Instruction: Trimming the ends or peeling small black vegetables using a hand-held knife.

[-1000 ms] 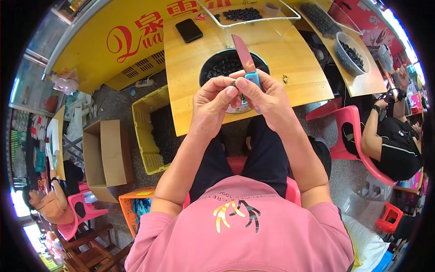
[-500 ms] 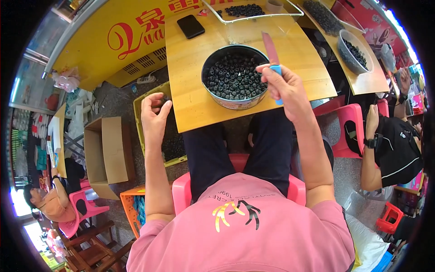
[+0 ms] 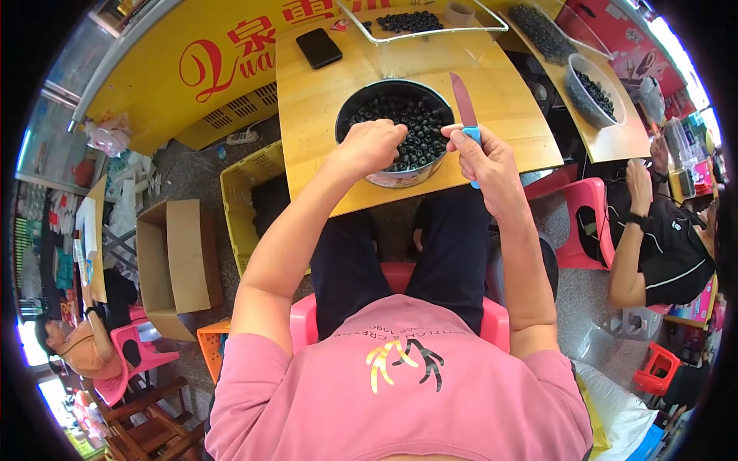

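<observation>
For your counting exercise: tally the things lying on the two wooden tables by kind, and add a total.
Bowls of dark fruit: 2
Clear trays of dark fruit: 2
Phone: 1
Tape roll: 1
Total: 6

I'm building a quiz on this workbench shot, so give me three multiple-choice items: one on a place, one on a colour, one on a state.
1. Where is the left hand?
A. over the round bowl of dark fruit
B. on the black phone
C. in the cardboard box

2. What colour is the knife handle?
A. green
B. blue
C. yellow

3. How does the knife blade stand?
A. flat on the table
B. stuck in the fruit
C. pointing up and away, clear of the table

Answers:
1 A, the hand reaches into the bowl.
2 B, blue shows in the right hand below the knife blade.
3 C, the blade rises from the closed fist.
</observation>
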Available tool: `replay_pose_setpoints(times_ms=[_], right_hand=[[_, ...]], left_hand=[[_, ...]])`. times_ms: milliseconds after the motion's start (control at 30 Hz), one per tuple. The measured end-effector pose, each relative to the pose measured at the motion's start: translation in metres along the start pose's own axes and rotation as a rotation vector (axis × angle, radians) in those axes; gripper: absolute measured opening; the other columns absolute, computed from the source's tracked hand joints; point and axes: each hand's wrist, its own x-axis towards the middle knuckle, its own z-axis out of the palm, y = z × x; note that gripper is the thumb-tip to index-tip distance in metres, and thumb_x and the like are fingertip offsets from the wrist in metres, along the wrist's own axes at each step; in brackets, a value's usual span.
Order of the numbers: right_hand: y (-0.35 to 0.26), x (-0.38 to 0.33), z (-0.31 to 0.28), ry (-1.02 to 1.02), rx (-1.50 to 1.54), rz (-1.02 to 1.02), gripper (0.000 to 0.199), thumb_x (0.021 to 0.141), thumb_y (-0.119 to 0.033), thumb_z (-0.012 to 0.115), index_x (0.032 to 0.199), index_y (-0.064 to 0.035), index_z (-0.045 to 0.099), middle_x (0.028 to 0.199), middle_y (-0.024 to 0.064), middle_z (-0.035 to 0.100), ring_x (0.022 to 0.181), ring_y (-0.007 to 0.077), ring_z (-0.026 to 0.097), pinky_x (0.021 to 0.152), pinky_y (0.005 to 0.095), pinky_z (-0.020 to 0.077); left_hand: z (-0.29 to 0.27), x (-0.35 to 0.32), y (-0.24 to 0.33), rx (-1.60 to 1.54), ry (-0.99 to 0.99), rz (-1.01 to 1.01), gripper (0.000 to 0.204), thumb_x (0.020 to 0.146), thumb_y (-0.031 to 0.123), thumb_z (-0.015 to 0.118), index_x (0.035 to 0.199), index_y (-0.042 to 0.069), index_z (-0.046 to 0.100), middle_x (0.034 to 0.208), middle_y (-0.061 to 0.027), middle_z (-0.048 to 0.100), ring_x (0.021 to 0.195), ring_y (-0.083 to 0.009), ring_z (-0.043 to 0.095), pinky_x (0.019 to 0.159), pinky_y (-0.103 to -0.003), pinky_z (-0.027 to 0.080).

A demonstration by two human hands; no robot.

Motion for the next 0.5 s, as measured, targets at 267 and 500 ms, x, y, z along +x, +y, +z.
replay_pose_setpoints(times_ms=[267, 500], right_hand=[[0.007, 0.003, 0.01, 0.003, 0.082, 0.011, 0.023, 0.094, -0.02, 0.063, 0.106, -0.0014, 0.066, 0.079, -0.0017, 0.06, 0.054, 0.0007, 0.04, 0.048, 0.0167, 0.031], [0.005, 0.007, 0.037, -0.088, 0.213, 0.056, 0.02, 0.091, -0.024, 0.068, 0.098, -0.0049, 0.067, 0.064, -0.006, 0.052, 0.052, 0.0025, 0.041, 0.048, 0.0188, 0.0317]], left_hand=[[-0.029, -0.023, 0.03, -1.077, 0.236, 0.016, 0.026, 0.084, 0.001, 0.07, 0.106, 0.002, 0.057, 0.091, 0.0012, 0.057, 0.087, -0.0058, 0.058, 0.078, -0.023, 0.049], [-0.036, -0.047, 0.04, -0.993, 0.495, 0.095, 0.028, 0.082, 0.003, 0.072, 0.108, 0.003, 0.06, 0.093, -0.0005, 0.059, 0.084, -0.0075, 0.055, 0.073, -0.023, 0.046]])
